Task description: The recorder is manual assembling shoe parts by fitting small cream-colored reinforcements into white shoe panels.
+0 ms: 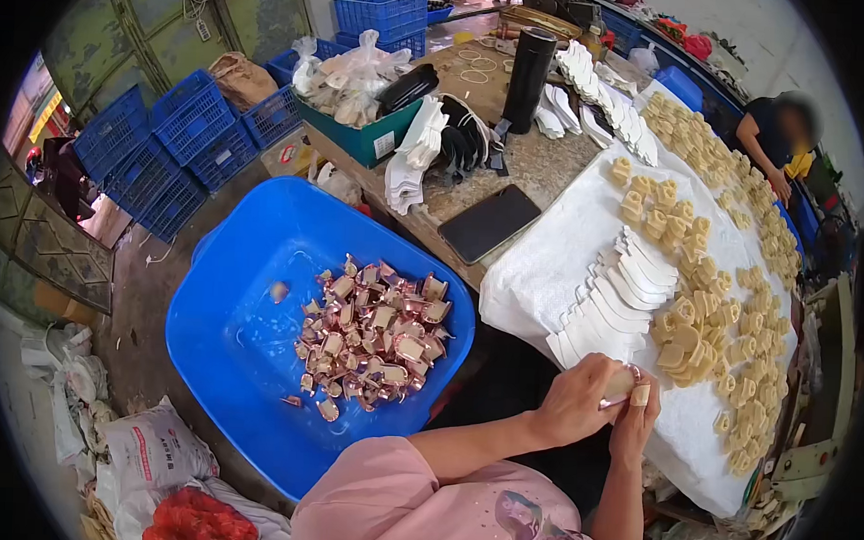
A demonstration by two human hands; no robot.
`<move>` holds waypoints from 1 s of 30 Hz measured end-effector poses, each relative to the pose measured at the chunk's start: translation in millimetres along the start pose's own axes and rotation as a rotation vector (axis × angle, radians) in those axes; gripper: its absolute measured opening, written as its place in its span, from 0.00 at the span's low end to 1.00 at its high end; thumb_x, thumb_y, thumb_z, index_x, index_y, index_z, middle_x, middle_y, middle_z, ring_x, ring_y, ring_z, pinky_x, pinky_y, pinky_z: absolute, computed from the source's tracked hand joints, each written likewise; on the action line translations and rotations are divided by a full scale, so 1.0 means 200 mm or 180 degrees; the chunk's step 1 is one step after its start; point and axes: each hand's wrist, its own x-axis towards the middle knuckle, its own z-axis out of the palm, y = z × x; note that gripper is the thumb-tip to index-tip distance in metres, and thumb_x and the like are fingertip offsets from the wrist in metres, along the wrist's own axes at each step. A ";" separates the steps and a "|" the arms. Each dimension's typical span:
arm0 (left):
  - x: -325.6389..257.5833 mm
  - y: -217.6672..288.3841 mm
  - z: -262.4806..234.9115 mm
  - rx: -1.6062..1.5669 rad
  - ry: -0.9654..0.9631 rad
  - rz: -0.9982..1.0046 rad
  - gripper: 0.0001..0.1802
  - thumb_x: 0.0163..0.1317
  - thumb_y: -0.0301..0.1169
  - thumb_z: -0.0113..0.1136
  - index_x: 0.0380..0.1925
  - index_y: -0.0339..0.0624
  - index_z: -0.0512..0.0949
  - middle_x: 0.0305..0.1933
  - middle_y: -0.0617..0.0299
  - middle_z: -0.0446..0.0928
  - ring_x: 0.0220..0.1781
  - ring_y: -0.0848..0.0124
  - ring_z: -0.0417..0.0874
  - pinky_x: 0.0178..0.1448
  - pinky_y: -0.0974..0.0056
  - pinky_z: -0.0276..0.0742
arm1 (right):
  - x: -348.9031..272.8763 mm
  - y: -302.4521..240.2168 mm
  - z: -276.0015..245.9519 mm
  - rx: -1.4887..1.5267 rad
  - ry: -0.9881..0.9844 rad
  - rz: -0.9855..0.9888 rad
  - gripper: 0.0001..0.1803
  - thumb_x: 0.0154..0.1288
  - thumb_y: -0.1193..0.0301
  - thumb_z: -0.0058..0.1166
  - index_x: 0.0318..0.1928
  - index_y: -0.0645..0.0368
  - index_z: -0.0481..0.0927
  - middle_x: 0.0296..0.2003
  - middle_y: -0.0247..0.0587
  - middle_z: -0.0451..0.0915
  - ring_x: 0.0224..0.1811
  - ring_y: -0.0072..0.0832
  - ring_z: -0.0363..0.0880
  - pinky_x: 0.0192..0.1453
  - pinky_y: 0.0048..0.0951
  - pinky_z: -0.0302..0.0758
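Both my hands meet over the near edge of a white sheet (507,292), closed around one small beige piece with a shiny pinkish rim (620,385). My left hand (572,401) grips it from the left, and the fingers of my right hand (633,429) wrap its right side. Just beyond them, curved white strips (607,309) lie fanned in an overlapping row. Right of the strips, many small beige moulded pieces (686,341) are heaped. To the left, a big blue tub (235,335) holds a pile of beige pieces with pinkish metallic rims (378,330).
On the table lie a black phone (489,222), a black cylinder (530,78), more white strips (422,141) and a green box of plastic bags (360,139). Blue crates (185,119) stand at the back left. Sacks (160,441) sit lower left. Another person (775,134) works at the far right.
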 end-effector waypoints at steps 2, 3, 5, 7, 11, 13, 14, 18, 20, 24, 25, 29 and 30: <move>0.03 0.00 -0.01 -0.0097 0.0360 -0.0090 0.27 0.49 0.31 0.68 0.47 0.40 0.67 0.40 0.48 0.74 0.39 0.50 0.79 0.42 0.58 0.77 | 0.05 -0.01 -0.05 -0.0084 -0.0307 0.0033 0.21 0.71 0.58 0.42 0.52 0.63 0.72 0.31 0.39 0.76 0.30 0.21 0.71 0.36 0.22 0.68; -0.05 -0.06 -0.16 0.0000 0.0452 0.0084 0.25 0.49 0.30 0.67 0.47 0.39 0.67 0.40 0.50 0.75 0.35 0.55 0.80 0.40 0.59 0.77 | -0.06 -0.02 0.06 -0.0021 -0.0157 0.0135 0.21 0.71 0.58 0.42 0.52 0.63 0.72 0.31 0.39 0.76 0.30 0.21 0.71 0.36 0.22 0.68; -0.04 -0.08 -0.25 -0.0185 0.0615 -0.0274 0.23 0.50 0.28 0.66 0.45 0.39 0.69 0.40 0.53 0.75 0.33 0.60 0.80 0.38 0.61 0.77 | -0.01 -0.05 0.01 0.0243 -0.0424 -0.0080 0.20 0.72 0.59 0.41 0.51 0.63 0.71 0.26 0.37 0.74 0.26 0.19 0.69 0.31 0.21 0.65; -0.09 -0.19 -0.35 0.0377 0.0979 -0.0556 0.20 0.50 0.27 0.64 0.44 0.38 0.70 0.40 0.54 0.75 0.38 0.63 0.78 0.42 0.62 0.76 | 0.01 -0.05 -0.05 0.0024 -0.0353 -0.0271 0.19 0.72 0.59 0.41 0.50 0.61 0.71 0.23 0.33 0.71 0.24 0.17 0.65 0.29 0.20 0.60; -0.20 -0.36 -0.66 0.1259 0.1631 -0.1218 0.17 0.51 0.28 0.63 0.41 0.38 0.71 0.41 0.51 0.70 0.45 0.56 0.71 0.50 0.55 0.67 | -0.01 0.02 -0.17 0.0100 0.0198 -0.0175 0.12 0.69 0.68 0.45 0.48 0.63 0.72 0.24 0.35 0.72 0.25 0.19 0.68 0.30 0.21 0.65; -0.35 -0.51 -0.83 0.2337 0.1785 -0.1147 0.17 0.53 0.28 0.61 0.43 0.37 0.71 0.42 0.49 0.69 0.49 0.54 0.68 0.53 0.52 0.63 | -0.01 0.03 -0.20 0.0119 0.0495 -0.0114 0.11 0.68 0.71 0.46 0.47 0.63 0.72 0.24 0.35 0.72 0.25 0.19 0.68 0.30 0.21 0.65; -0.42 -0.58 -0.87 0.2582 0.1870 -0.1277 0.18 0.53 0.29 0.61 0.43 0.36 0.70 0.43 0.48 0.69 0.49 0.54 0.67 0.54 0.51 0.62 | 0.00 0.04 -0.20 0.0082 0.0519 -0.0089 0.10 0.67 0.72 0.46 0.47 0.63 0.72 0.25 0.36 0.72 0.26 0.19 0.68 0.31 0.21 0.66; -0.77 -0.76 -1.02 0.3440 0.1464 -0.1669 0.22 0.57 0.36 0.58 0.49 0.37 0.69 0.46 0.45 0.68 0.51 0.51 0.66 0.55 0.50 0.60 | 0.06 0.02 -0.19 0.0120 0.0413 -0.0190 0.10 0.66 0.76 0.45 0.47 0.64 0.72 0.25 0.35 0.73 0.27 0.19 0.70 0.32 0.20 0.67; -0.88 -0.84 -1.03 0.3545 0.1649 -0.2178 0.26 0.59 0.40 0.54 0.54 0.37 0.67 0.51 0.44 0.66 0.55 0.49 0.64 0.59 0.49 0.58 | 0.08 0.00 -0.17 0.0220 0.0361 -0.0215 0.10 0.66 0.78 0.45 0.47 0.64 0.72 0.28 0.35 0.73 0.28 0.19 0.71 0.32 0.20 0.68; -0.63 -0.63 -0.92 0.3513 0.2023 -0.1962 0.26 0.62 0.37 0.50 0.58 0.37 0.65 0.55 0.43 0.64 0.61 0.51 0.59 0.63 0.52 0.55 | 0.13 0.04 -0.17 -0.0070 0.0305 -0.0286 0.11 0.62 0.81 0.48 0.46 0.64 0.74 0.32 0.37 0.75 0.31 0.22 0.75 0.36 0.24 0.72; -0.53 -0.57 -0.89 0.3509 0.2007 -0.1959 0.26 0.62 0.37 0.50 0.58 0.37 0.65 0.55 0.43 0.64 0.61 0.51 0.59 0.63 0.52 0.55 | 0.14 0.03 -0.16 -0.0260 0.0236 -0.0367 0.10 0.61 0.82 0.50 0.44 0.64 0.74 0.32 0.39 0.75 0.30 0.24 0.75 0.36 0.25 0.72; -0.18 -0.46 -0.67 0.1523 0.1411 -0.1056 0.17 0.58 0.22 0.51 0.49 0.34 0.71 0.50 0.49 0.69 0.54 0.53 0.68 0.58 0.56 0.63 | 0.23 -0.02 -0.12 -0.1401 -0.0063 -0.0807 0.09 0.58 0.81 0.52 0.41 0.64 0.75 0.33 0.43 0.74 0.31 0.32 0.76 0.37 0.28 0.73; -0.10 -0.42 -0.60 0.1626 0.1201 -0.0600 0.16 0.55 0.21 0.52 0.46 0.34 0.73 0.48 0.50 0.70 0.51 0.54 0.69 0.57 0.57 0.65 | 0.25 -0.02 -0.11 -0.1457 -0.0106 -0.0798 0.08 0.58 0.80 0.53 0.40 0.63 0.75 0.33 0.44 0.74 0.32 0.35 0.76 0.37 0.30 0.73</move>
